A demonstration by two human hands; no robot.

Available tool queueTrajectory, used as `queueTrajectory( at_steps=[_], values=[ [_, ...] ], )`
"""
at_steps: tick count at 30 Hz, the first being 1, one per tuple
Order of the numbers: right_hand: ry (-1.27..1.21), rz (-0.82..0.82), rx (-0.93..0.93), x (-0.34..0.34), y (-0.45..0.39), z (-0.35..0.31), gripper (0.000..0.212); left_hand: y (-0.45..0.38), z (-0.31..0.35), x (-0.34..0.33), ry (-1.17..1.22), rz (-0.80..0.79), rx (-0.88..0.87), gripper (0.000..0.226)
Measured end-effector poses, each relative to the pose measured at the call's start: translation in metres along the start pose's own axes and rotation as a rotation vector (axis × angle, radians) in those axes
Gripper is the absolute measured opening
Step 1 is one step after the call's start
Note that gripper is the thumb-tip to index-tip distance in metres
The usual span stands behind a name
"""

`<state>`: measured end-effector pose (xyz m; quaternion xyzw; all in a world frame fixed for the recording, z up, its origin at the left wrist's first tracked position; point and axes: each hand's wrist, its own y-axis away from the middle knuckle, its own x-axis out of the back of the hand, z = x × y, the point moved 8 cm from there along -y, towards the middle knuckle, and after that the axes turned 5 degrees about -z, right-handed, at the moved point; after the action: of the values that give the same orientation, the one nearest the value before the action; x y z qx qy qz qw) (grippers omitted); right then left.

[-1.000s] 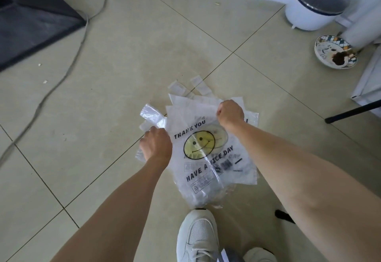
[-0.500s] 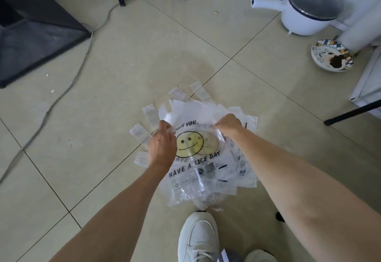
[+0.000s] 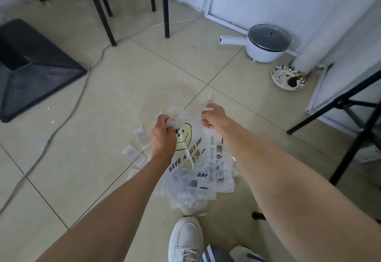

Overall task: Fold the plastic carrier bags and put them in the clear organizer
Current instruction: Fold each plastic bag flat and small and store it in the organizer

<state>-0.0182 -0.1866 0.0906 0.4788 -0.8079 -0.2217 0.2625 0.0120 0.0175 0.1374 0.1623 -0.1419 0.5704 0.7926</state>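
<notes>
- Bag [image 3: 191, 158] at frame centre, above the pile [image 3: 206, 189] on the floor.
- Left hand [image 3: 162, 136] and right hand [image 3: 214, 117] each pinch a handle.
- Film likely light, limp, slippery; best held by the handles.

Between the hands hangs a clear carrier bag [image 3: 191, 158] printed with a yellow smiley and black lettering, above a white shoe [image 3: 185, 241] on beige floor tiles [image 3: 103, 138].

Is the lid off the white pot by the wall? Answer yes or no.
No, the white pot by the wall has its dark lid sitting flat on its rim, covering the opening.
</notes>
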Motion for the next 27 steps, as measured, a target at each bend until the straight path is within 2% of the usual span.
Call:
queueTrajectory(
  at_steps=[3, 6, 8, 11, 14, 18, 21, 24, 27],
  values=[
    [0.002, 0.097, 0.086, 0.020, 0.034, -0.040, 0.049, 0.007, 0.035, 0.015, 0.027, 0.016, -0.034, 0.029],
    [-0.022, 0.135, 0.136, 0.039, 0.076, -0.073, 0.054, 0.017, 0.077, 0.033, 0.101, 0.035, -0.101, 0.032],
    [-0.021, 0.082, 0.170, 0.047, 0.104, -0.094, 0.061, 0.026, 0.107, 0.042, 0.151, 0.029, -0.123, 0.035],
    [-0.016, 0.050, 0.250, 0.062, 0.145, -0.124, 0.049, 0.043, 0.153, 0.054, 0.215, 0.004, -0.159, 0.032],
    [-0.054, 0.001, 0.292, 0.078, 0.187, -0.147, 0.050, 0.060, 0.200, 0.067, 0.267, -0.008, -0.214, 0.028],
    [-0.082, -0.080, 0.287, 0.108, 0.238, -0.160, 0.019, 0.091, 0.268, 0.077, 0.350, -0.016, -0.307, 0.033],
    [-0.199, -0.094, 0.291, 0.136, 0.275, -0.163, 0.020, 0.116, 0.312, 0.077, 0.396, -0.011, -0.366, 0.033],
    [-0.269, -0.110, 0.305, 0.162, 0.311, -0.161, 0.016, 0.141, 0.349, 0.072, 0.397, -0.020, -0.418, 0.030],
    [-0.257, 0.040, 0.404, 0.199, 0.349, -0.165, 0.017, 0.166, 0.387, 0.063, 0.226, -0.052, -0.573, 0.019]
  ],
)
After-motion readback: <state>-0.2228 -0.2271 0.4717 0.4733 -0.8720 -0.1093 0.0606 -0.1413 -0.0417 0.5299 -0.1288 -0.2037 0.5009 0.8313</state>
